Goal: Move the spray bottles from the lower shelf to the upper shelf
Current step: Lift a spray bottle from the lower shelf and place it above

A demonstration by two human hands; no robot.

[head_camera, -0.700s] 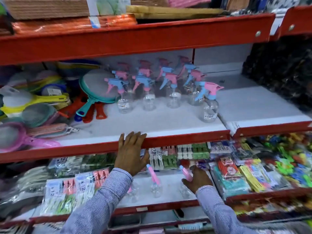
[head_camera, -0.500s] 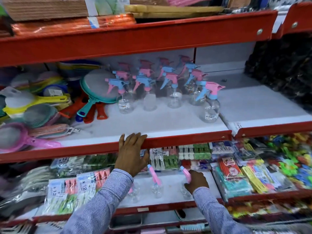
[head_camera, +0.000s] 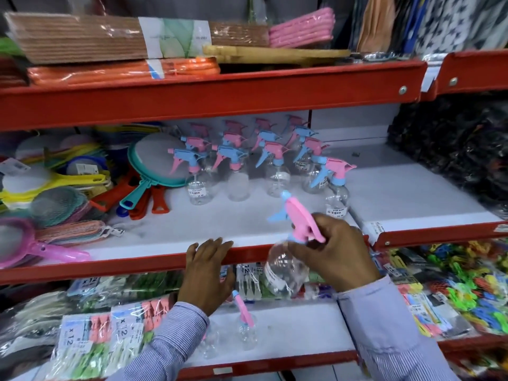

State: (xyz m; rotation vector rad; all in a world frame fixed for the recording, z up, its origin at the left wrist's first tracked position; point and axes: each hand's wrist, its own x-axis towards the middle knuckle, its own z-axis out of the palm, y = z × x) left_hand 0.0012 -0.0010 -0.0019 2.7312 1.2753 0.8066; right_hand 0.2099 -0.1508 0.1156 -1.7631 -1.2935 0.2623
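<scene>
My right hand (head_camera: 334,253) grips a clear spray bottle (head_camera: 284,268) with a pink and blue trigger head, held tilted in front of the upper shelf's red edge (head_camera: 137,264). My left hand (head_camera: 207,268) rests flat against that edge, fingers spread, holding nothing. Several spray bottles (head_camera: 236,171) with pink and blue heads stand in rows at the back of the white upper shelf, one (head_camera: 336,185) nearer the front right. On the lower shelf (head_camera: 297,331) two clear bottles remain, one (head_camera: 246,323) with a pink head, another (head_camera: 209,342) partly hidden by my left sleeve.
Plastic strainers and swatters (head_camera: 55,199) crowd the upper shelf's left side. Packs of clothes pegs (head_camera: 90,339) lie left of the lower bottles, colourful peg packs (head_camera: 445,287) to the right. A red top shelf (head_camera: 220,94) with mats overhangs. Bare white shelf (head_camera: 406,193) lies at the right.
My right hand took hold of a spray bottle on the lower shelf and has lifted it up to the level of the upper shelf's edge. My left hand stayed on the edge.
</scene>
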